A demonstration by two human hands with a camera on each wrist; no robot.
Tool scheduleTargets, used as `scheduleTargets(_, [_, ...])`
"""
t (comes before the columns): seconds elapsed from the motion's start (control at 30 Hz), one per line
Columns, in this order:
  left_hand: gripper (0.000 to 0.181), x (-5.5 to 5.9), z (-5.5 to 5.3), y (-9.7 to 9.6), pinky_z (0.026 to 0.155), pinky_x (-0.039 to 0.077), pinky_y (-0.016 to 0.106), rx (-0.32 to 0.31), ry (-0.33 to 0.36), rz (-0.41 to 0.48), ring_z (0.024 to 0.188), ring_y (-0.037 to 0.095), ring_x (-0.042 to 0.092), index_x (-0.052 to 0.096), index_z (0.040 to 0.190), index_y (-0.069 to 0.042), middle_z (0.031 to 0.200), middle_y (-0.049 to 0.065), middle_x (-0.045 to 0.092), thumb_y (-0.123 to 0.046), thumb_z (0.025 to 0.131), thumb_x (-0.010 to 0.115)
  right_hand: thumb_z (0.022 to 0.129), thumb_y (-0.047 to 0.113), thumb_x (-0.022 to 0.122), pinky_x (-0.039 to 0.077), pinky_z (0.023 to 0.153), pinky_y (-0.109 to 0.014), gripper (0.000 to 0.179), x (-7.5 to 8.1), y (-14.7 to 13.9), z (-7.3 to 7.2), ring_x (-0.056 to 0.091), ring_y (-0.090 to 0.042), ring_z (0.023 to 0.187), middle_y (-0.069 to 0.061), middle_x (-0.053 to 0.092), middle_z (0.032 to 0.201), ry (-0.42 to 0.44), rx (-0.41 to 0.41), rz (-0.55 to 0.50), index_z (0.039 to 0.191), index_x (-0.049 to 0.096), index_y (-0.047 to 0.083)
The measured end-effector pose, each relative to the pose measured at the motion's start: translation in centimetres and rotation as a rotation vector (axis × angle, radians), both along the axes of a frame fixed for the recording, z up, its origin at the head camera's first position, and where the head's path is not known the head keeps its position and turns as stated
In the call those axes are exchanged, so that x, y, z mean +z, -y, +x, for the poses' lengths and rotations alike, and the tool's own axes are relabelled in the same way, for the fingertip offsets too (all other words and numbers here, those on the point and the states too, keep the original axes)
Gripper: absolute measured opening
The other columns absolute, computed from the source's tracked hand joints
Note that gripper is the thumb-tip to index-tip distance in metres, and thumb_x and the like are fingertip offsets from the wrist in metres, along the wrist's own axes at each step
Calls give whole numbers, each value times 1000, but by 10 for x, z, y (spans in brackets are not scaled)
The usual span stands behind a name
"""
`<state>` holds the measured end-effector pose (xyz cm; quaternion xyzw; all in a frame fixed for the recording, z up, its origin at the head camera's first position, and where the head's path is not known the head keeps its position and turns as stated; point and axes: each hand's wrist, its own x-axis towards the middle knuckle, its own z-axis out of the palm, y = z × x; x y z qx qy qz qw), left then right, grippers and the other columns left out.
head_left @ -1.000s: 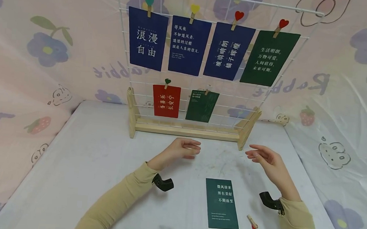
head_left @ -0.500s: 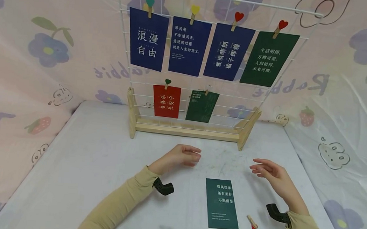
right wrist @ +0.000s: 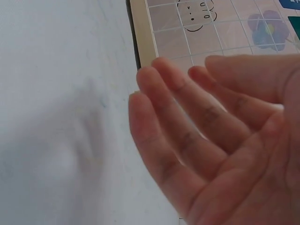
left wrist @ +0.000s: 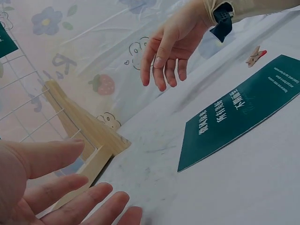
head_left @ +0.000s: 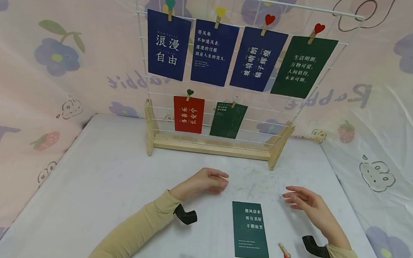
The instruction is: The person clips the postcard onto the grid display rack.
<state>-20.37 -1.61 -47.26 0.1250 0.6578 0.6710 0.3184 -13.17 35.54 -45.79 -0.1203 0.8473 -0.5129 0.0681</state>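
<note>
My left hand [head_left: 205, 181] hovers over the white table, left of a dark green card [head_left: 250, 230], with its fingers relaxed and nothing in them. On the card's other side, my right hand [head_left: 308, 204] is also in the air, its fingers loosely bent around nothing, as the right wrist view confirms. The card lies flat with white printed characters. Just right of its lower part lies a small wooden clothespin [head_left: 284, 251] with a red heart, which also shows in the left wrist view as a clothespin [left wrist: 256, 56] beyond the card.
A white wire grid rack on a wooden base [head_left: 210, 148] stands behind the hands. Clipped along its upper row are several cards, blue ones [head_left: 214, 52] and a green one [head_left: 304, 67]. Lower down hang a red card [head_left: 188, 115] and a smaller green card [head_left: 228, 120].
Both hands have drawn back from the rack toward the front of the table, the right hand farther and slightly to the right. The flat card and clothespin stay in place.
</note>
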Motion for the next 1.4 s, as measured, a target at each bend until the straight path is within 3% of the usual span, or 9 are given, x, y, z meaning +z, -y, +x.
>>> scheduleTargets(0.4, [40, -5, 6, -7, 88, 53, 42, -3, 45, 4, 99, 30, 64, 57, 127, 3, 115, 19, 65, -10, 90, 67, 100, 15, 53, 56, 79, -33, 40, -12, 2, 0, 64, -28, 98, -26, 61, 116, 126, 14, -3, 133, 46, -6])
scheduleTargets(0.77, [40, -8, 7, -10, 85, 54, 43, -13, 59, 11, 96, 26, 65, 57, 127, 4, 112, 19, 66, -7, 90, 67, 99, 18, 55, 55, 82, -29, 42, -16, 6, 1, 64, -25, 101, -22, 62, 117, 150, 49, 12, 133, 47, -4])
scheduleTargets(1.4, [35, -9, 9, -17, 79, 57, 37, 2, 56, -63, 87, 24, 66, 60, 119, 6, 96, 11, 69, -5, 87, 69, 99, 17, 55, 54, 82, -27, 43, -22, 6, 2, 64, -22, 103, -22, 61, 119, 184, 70, 15, 134, 46, -5])
